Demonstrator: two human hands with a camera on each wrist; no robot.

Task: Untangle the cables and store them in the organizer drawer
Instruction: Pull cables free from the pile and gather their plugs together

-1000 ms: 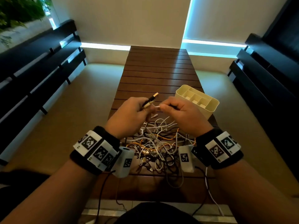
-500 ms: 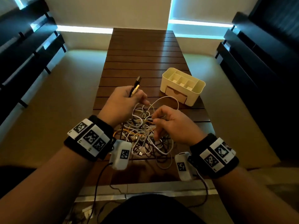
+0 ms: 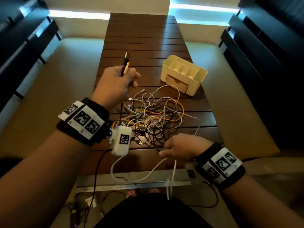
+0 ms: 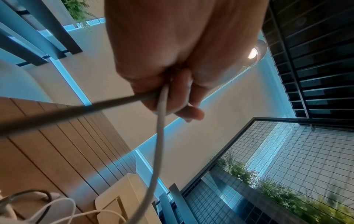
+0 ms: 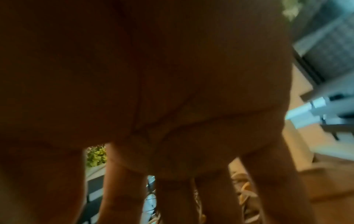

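- Cables (image 3: 154,119) lay in a tangle of white, black, grey and orange at the centre of the head view, on the slatted table (image 3: 144,38).
- The left hand (image 3: 115,84), left of centre and above the tangle, was closed round a black cable (image 4: 76,109) and a white cable (image 4: 161,121); their plugs (image 3: 125,63) stuck up out of the fist.
- In the left wrist view both cables ran out from under the curled fingers (image 4: 184,91), the black one to the left edge, the white one downward.
- The right hand (image 3: 182,148), lower right of centre at the table's near edge, pinched a white cable whose loops (image 3: 144,175) hung below the edge.
- The right wrist view was blurred; the fingers (image 5: 124,189) pointed down, the pinch itself hidden.
- The organizer (image 3: 184,74) stood in the upper right of the table, beyond the tangle, its drawer (image 3: 176,85) shut and its top compartments open.
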